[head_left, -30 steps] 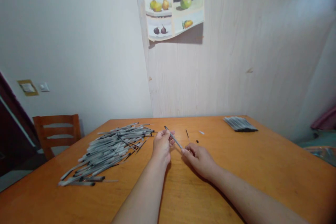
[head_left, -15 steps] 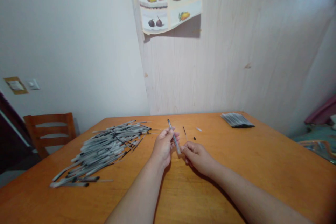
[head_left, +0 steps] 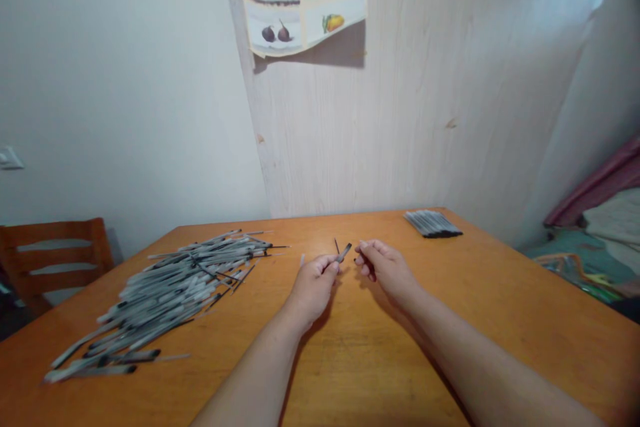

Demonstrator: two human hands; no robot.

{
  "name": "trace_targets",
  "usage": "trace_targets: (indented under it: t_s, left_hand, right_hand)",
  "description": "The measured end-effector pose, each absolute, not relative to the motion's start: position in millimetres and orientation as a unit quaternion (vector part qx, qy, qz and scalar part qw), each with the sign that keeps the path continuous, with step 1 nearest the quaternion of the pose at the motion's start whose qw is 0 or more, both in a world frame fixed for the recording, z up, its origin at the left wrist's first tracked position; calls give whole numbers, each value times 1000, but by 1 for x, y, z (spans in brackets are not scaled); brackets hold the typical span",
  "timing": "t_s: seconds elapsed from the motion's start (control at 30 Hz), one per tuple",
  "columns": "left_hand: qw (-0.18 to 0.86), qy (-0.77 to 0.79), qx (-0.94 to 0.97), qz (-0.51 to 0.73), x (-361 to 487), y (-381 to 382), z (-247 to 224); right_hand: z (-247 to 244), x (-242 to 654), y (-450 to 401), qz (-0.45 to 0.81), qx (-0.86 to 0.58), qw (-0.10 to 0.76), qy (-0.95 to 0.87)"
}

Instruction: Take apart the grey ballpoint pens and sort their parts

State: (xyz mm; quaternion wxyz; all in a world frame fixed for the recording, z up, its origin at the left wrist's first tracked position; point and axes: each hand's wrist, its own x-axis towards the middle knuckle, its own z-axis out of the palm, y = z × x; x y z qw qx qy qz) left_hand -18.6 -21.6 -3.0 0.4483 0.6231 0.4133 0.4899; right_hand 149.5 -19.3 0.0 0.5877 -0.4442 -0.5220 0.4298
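My left hand [head_left: 315, 283] is closed around a clear pen [head_left: 344, 253]. The pen's dark end points up and right, towards my other hand, and its clear rear end shows on the far side of my left hand. Just to the right, my right hand [head_left: 385, 270] has its thumb and fingers pinched together. A small pale piece shows at these fingertips; whether it is gripped or lies behind them, I cannot tell. Beyond the pen, a thin dark-tipped refill [head_left: 337, 245] lies on the table, partly hidden.
A big loose heap of pens and refills [head_left: 170, 287] covers the left of the wooden table [head_left: 350, 373]. At the far right edge lies a neat row of pens [head_left: 433, 223], dark ends towards me. A wooden chair [head_left: 60, 253] stands at the left.
The pen has swung from steep to slanting right in my left hand. My right hand has left the pen's near end and moved farther up the table. The view has shifted right.
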Motion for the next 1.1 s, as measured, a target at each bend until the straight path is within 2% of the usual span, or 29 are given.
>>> trace_targets:
  t_s: [0.23, 0.43, 0.77, 0.97, 1.1]
  left_hand:
    - [346, 394, 716, 461, -21, -21, -4]
    - [280, 386, 764, 435, -23, -23, -6]
    - [218, 380, 794, 422, -25, -23, -8]
    - [194, 382, 811, 398, -28, -21, -9]
    - [215, 385, 810, 387, -29, -20, -6]
  right_hand:
    - [0, 149, -21, 408, -469, 549, -558]
    - [-1, 154, -19, 330, -483, 525, -618]
    - [-9, 162, -12, 310, -489, 459, -674]
    - [-7, 163, -15, 313, -471, 459, -685]
    - [-8, 163, -16, 305, -467, 454, -695]
